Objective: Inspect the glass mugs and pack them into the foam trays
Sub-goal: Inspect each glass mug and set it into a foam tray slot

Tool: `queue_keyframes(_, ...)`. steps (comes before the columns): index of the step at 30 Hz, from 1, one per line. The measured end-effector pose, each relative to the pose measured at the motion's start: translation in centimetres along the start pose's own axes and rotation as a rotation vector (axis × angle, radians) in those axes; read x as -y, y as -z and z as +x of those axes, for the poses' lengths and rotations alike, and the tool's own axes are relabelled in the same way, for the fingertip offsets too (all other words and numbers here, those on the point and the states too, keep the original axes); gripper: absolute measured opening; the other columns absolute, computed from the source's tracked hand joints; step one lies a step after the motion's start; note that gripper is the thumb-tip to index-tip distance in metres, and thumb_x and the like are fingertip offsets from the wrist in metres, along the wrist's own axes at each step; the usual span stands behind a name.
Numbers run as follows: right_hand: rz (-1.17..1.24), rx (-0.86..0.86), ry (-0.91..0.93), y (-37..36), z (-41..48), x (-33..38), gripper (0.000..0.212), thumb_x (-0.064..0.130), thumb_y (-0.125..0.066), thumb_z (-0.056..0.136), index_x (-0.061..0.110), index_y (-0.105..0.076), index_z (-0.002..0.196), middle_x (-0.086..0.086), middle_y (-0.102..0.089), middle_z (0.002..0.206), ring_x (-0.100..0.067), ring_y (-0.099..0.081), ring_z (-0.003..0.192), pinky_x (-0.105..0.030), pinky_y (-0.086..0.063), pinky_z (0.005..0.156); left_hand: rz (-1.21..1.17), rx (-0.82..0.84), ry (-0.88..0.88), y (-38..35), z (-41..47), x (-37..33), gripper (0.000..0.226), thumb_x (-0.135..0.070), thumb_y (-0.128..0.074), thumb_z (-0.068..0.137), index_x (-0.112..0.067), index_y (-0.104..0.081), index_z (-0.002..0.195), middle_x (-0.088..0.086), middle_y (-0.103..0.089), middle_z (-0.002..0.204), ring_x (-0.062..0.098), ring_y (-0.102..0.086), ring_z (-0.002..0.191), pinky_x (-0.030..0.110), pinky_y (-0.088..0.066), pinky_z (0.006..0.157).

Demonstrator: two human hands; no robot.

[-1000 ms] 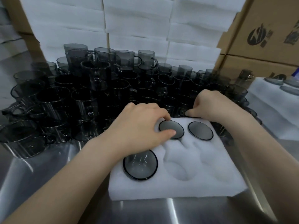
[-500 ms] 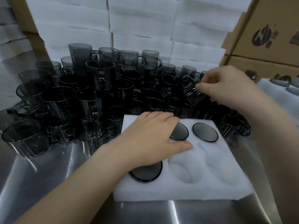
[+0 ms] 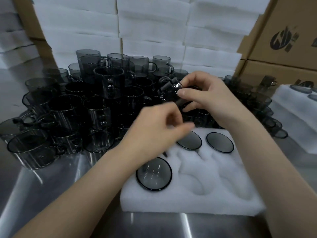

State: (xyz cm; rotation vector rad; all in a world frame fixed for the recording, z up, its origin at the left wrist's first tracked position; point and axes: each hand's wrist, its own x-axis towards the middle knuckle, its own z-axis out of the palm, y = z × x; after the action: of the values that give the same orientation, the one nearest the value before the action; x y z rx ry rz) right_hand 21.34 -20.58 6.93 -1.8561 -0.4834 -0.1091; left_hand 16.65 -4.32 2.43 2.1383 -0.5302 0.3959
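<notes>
The left hand (image 3: 154, 133) has lifted off the foam tray (image 3: 214, 201) toward the right hand (image 3: 211, 102), which now pinches a glass mug (image 3: 169, 91) raised above the crowded pile of mugs (image 3: 82, 110). The left hand is blurred, fingers curled; whether it holds anything cannot be told. A slip as the mug passes between hands would likely drop glass onto glass. The tray holds three mugs (image 3: 153, 174); its two front-right pockets (image 3: 193, 179) lie empty.
</notes>
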Motion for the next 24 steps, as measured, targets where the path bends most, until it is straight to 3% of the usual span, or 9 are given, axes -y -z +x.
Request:
queue_keyframes(2,0.055,-0.010,0.006,-0.1,-0.1,-0.8,0.034,0.018,-0.074,0.074,0.022,-0.064,0.107,0.001,-0.059,0.094,-0.016,-0.063,0.077,-0.037,-0.059,0.065,-0.068,-0.285,0.030,0.3,0.1,0.2,0.026,-0.030,-0.076,0.078,-0.019,-0.054,0.066,-0.012,-0.054,0.059,0.002,-0.050,0.057,0.013,-0.037,0.056)
queue_keyframes(4,0.059,0.000,0.009,-0.2,-0.3,-1.3,0.046,0.023,-0.073,0.073,0.025,-0.063,0.118,0.001,-0.056,0.096,-0.018,-0.065,0.076,-0.036,-0.059,0.064,-0.035,-0.389,0.038,0.5,0.2,0.0,0.026,-0.027,-0.076,0.075,-0.020,-0.051,0.072,-0.011,-0.052,0.071,0.006,-0.050,0.059,0.015,-0.038,0.056)
queue_keyframes(7,0.072,0.037,0.031,-0.6,-0.5,-1.7,0.041,0.024,-0.075,0.074,0.023,-0.065,0.114,0.001,-0.057,0.095,-0.024,-0.069,0.074,-0.037,-0.059,0.064,0.041,-0.333,0.059,0.3,0.1,0.0,0.043,-0.037,-0.079,0.069,-0.027,-0.053,0.102,-0.011,-0.043,0.103,0.003,-0.056,0.075,0.019,-0.048,0.067)
queue_keyframes(10,0.151,0.072,0.037,-0.7,-0.4,-1.9,0.038,0.020,-0.073,0.075,0.022,-0.062,0.112,-0.005,-0.056,0.100,-0.026,-0.069,0.074,-0.034,-0.057,0.062,0.050,-0.287,0.080,0.3,0.3,0.2,0.061,-0.039,-0.080,0.067,-0.032,-0.050,0.119,-0.010,-0.039,0.111,-0.001,-0.054,0.085,0.018,-0.048,0.076)
queue_keyframes(14,0.239,0.198,0.021,-0.8,-0.6,-2.2,0.042,0.009,-0.073,0.076,0.020,-0.061,0.115,-0.011,-0.059,0.115,-0.029,-0.069,0.082,-0.034,-0.058,0.067,0.027,-0.242,0.131,0.4,0.6,0.5,0.061,-0.042,-0.077,0.069,-0.029,-0.054,0.124,-0.007,-0.052,0.113,0.003,-0.051,0.099,0.003,-0.038,0.077)
queue_keyframes(18,0.150,0.189,0.027,-1.1,-0.8,-2.2,0.048,0.011,-0.079,0.071,0.020,-0.059,0.114,-0.006,-0.062,0.115,-0.033,-0.068,0.081,-0.038,-0.059,0.069,0.003,-0.232,0.153,0.5,0.6,0.7,0.060,-0.040,-0.078,0.070,-0.028,-0.059,0.125,-0.005,-0.054,0.108,0.005,-0.052,0.098,0.003,-0.036,0.080)
queue_keyframes(24,0.091,0.139,0.045,-1.5,-1.1,-2.1,0.045,0.017,-0.083,0.068,0.018,-0.052,0.100,-0.009,-0.061,0.108,-0.022,-0.069,0.063,-0.031,-0.055,0.052,0.028,-0.230,0.145,0.5,0.6,0.7,0.062,-0.037,-0.081,0.069,-0.031,-0.060,0.127,-0.006,-0.058,0.107,0.008,-0.055,0.102,0.010,-0.041,0.084)
